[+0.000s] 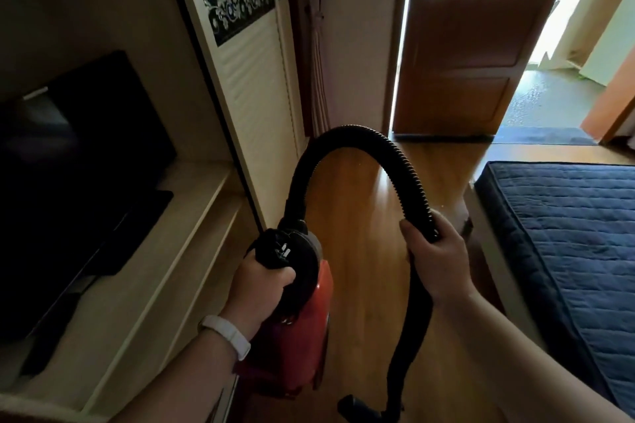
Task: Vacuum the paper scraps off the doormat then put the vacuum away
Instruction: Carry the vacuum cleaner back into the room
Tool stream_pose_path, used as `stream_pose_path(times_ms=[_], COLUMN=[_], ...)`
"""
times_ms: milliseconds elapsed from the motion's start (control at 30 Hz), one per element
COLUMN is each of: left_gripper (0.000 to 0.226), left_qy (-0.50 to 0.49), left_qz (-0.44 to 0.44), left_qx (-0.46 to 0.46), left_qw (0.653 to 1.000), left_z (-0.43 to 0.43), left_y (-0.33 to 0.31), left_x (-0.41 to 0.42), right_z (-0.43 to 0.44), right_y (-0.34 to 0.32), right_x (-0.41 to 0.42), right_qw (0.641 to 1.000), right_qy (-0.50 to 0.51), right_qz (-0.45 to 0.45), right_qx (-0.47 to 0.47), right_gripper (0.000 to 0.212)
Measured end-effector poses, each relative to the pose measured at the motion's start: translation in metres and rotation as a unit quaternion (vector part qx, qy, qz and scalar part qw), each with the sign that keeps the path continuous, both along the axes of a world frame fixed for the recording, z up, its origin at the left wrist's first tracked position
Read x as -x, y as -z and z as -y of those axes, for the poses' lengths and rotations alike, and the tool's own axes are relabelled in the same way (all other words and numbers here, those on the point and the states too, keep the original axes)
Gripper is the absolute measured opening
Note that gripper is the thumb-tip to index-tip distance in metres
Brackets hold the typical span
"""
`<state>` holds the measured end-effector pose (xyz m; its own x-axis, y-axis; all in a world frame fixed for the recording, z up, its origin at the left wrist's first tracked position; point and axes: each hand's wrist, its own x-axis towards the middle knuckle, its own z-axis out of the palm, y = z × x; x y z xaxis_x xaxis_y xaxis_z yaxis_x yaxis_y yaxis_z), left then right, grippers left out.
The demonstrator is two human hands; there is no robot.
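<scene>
Left hand (pixel 264 280) grips the red vacuum (pixel 302 336), right hand (pixel 434 261) its hose (pixel 395 161); the doormat (pixel 546 136) (at one o'clock) looks unreached, scraps indiscernible.

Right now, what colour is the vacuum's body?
Red, under a black top; the head view shows the vacuum's body best.

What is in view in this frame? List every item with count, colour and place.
vacuum: one, red and black, lower centre, carried by its handle
hose: one, black, arching between the hands
nozzle: one, black, bottom edge
doormat: one, dark grey, at the doorway
door: one, brown, open
television: one, black, left shelf
mattress: one, dark blue, right
wristband: one, white, left wrist
left hand: grips vacuum handle
right hand: grips hose
</scene>
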<state>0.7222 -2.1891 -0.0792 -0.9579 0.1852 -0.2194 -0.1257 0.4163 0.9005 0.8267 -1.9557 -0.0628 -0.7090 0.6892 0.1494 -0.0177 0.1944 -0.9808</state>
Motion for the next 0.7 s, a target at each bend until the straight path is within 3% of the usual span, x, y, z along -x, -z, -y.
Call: stream_pose_path(times_ms=[467, 700], left_gripper=[0.016, 0.018], left_qy=[0.033, 0.098], left_qz=[-0.001, 0.025], left_qx=[-0.041, -0.028], left_qw=[0.999, 0.995], left_z=[-0.128, -0.216], left_y=[0.001, 0.021], left_x=[0.183, 0.305], right_z=[-0.113, -0.189], right_y=[-0.003, 0.007], right_x=[0.159, 0.261], right_qw=[0.999, 0.985], right_qy=[0.041, 0.144], right_qz=[0.020, 0.079], right_qx=[-0.030, -0.051], right_gripper=[0.007, 0.009])
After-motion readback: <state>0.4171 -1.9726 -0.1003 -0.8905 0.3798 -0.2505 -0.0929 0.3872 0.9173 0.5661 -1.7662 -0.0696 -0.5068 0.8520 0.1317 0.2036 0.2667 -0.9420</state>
